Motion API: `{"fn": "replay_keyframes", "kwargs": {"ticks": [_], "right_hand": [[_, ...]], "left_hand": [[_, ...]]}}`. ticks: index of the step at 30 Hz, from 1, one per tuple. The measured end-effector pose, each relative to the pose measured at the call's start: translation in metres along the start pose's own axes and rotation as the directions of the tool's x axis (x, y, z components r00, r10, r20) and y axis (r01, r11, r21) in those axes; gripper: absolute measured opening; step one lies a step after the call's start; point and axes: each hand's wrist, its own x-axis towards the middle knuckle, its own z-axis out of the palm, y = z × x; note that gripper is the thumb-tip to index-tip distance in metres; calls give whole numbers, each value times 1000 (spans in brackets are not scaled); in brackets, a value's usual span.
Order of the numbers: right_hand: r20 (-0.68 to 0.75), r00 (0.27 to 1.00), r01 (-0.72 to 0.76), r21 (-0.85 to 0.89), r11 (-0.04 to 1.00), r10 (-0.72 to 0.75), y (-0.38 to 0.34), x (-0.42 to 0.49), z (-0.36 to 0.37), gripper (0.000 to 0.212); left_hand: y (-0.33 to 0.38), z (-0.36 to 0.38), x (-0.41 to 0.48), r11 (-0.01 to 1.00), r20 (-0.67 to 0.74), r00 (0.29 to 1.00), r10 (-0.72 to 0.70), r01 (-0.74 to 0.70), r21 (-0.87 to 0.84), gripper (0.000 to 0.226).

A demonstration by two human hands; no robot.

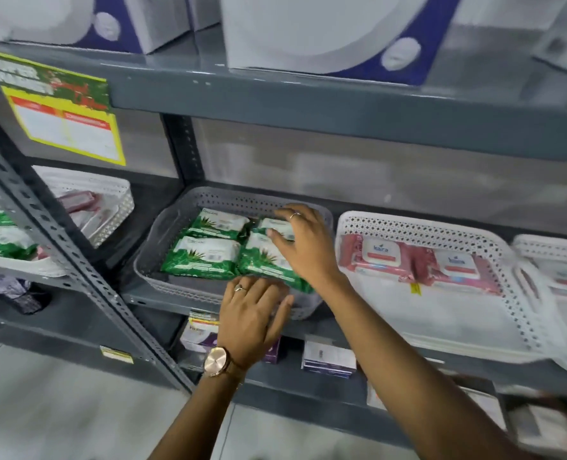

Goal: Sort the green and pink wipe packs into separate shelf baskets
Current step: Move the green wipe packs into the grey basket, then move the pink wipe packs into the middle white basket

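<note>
A grey perforated basket (162,240) on the middle shelf holds several green wipe packs (206,257) lying flat. My right hand (305,247) lies over the right-hand green packs with its fingers spread, holding nothing. My left hand (252,313), with a watch on its wrist, rests flat against the basket's front rim, fingers apart. To the right, a white perforated basket (441,320) holds two pink wipe packs (381,257) side by side at its back. On the left shelf unit, another white basket (109,200) contains both green packs (0,240) and pink packs (80,200).
A slanted grey upright (63,247) of the rack crosses in front of the left basket. Large white and purple boxes (325,31) fill the top shelf. Small boxes (328,358) sit on the shelf below. A further white basket (560,260) stands at the far right.
</note>
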Motion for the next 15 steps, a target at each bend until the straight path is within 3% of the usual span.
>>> {"fn": "replay_keyframes", "kwargs": {"ticks": [8,15], "right_hand": [[-194,962,-188,31,982,191,91,-66,-110,33],[-307,875,-381,38,924,374,184,-124,-193,33]], "left_hand": [[122,38,31,974,52,984,168,-158,-162,34],[232,86,44,963,183,953,241,-212,-168,35]]}}
